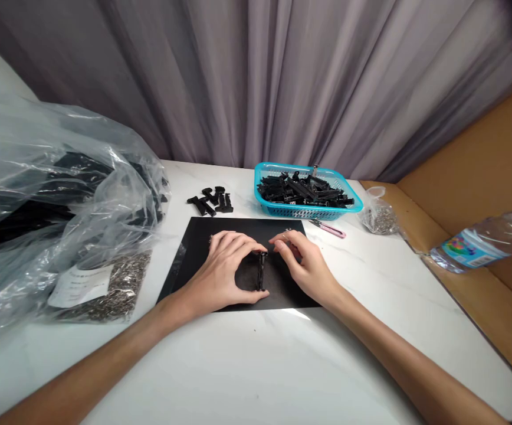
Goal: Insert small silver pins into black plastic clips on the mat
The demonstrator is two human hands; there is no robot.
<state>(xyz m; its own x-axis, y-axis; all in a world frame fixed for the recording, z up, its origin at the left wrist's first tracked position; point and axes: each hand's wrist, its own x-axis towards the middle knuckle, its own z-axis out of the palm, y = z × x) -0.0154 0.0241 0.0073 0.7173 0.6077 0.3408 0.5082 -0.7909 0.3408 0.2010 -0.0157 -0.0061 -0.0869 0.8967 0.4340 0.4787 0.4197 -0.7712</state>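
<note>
A slim black plastic part (261, 271) is held lengthwise between the thumb and fingertips of my left hand (223, 268), its two ends pinched over a black mat (185, 251). Just right of that part is my right hand (302, 260), with thumb and index finger brought together. Whatever is in this pinch, if anything, is too small to make out. Small shiny bits show at the far side of both hands, too small to name. Beyond the mat, several similar black plastic parts (212, 200) lie loose on the white table (256, 366).
A blue basket (309, 211) full of black parts stands at the back. Pink-handled thread snips (329, 229) lie before it. Small bags of metal pieces (380, 218) sit right and left (123, 289). A large clear bag (105, 153) fills the left; a bottle (472, 248) lies by cardboard (495, 153).
</note>
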